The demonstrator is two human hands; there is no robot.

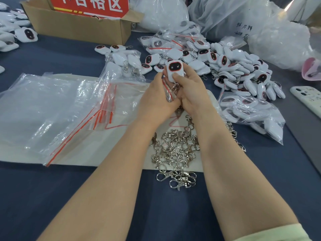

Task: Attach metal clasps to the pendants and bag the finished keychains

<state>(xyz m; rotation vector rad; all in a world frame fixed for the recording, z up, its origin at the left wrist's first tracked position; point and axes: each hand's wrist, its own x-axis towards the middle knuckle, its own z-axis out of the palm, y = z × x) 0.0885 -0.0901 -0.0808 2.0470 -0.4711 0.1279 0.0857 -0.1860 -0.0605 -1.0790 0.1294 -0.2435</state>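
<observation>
My right hand [189,89] grips a pendant [173,70], its clasp [174,87] dangling; my left hand [156,98] pinches a bag [167,93]. Loose clasps [175,150] lie between my wrists.

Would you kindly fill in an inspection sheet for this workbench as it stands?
Surface: blue table, white mat under the work.
Job's things: pendant with clasp attached, held up; loose clasps on mat; zip bags left; pendant heap right.
Clutter: box, phone.
Grippers: left hand and right hand both hold the pendant.
Cables: nothing seen.
Surroundings: plastic sacks behind.
</observation>
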